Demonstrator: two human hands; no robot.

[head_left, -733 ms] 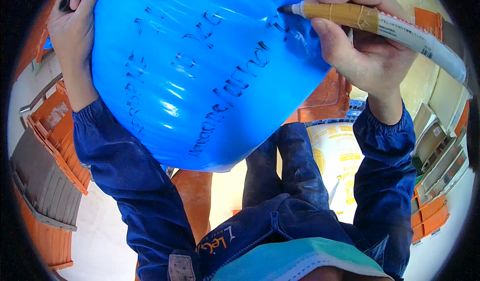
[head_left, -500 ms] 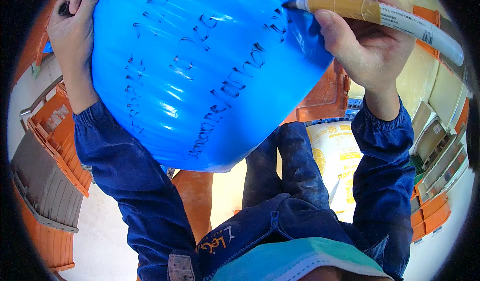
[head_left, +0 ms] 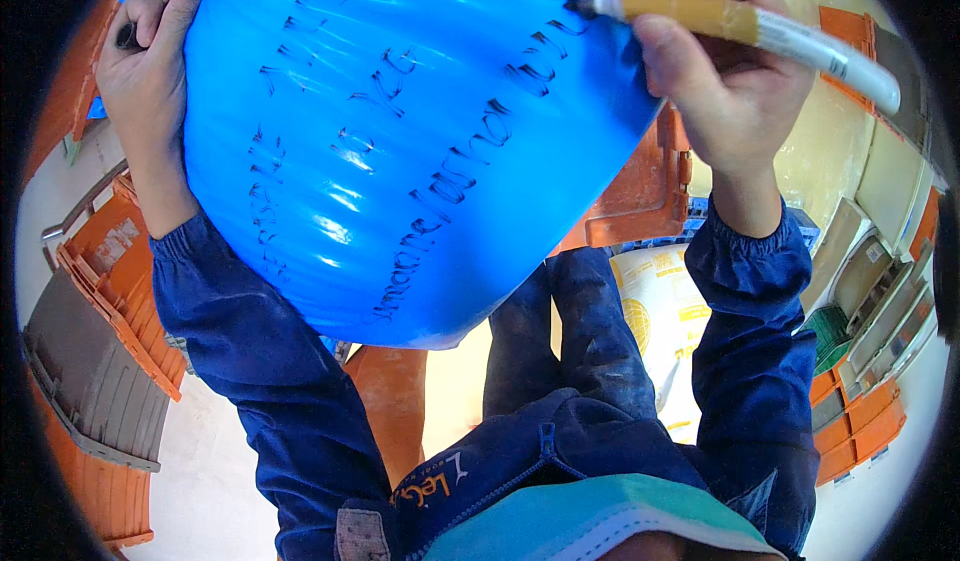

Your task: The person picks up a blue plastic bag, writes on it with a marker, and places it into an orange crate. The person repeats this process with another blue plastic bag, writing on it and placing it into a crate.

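Note:
A large, shiny blue plastic bag [head_left: 320, 181], bulging and full-looking, fills the upper middle of the view, with lines of black handwriting across it. My right hand [head_left: 715, 81] grips a thick marker [head_left: 740, 23] with a tan and white barrel. Its dark tip rests at or just above the bag, beside the end of the longest written line. At the bag's left edge, my left hand [head_left: 150, 81] is closed, thumb against the plastic. A small black marker cap [head_left: 127, 36] pokes out from its curled fingers. What the bag holds is hidden.
Orange crates [head_left: 120, 251] and a grey crate [head_left: 95, 361] stand at the left. An orange crate [head_left: 640, 196] sits beneath the bag's right side. By my legs lies a white sack [head_left: 665, 306] with yellow print. More orange crates [head_left: 860, 426] and a green basket [head_left: 826, 336] are at the right.
The marker has shifted slightly left and its tip now sits by freshly lengthened writing on the longest line. The bag's written surface has moved a little down and left in view.

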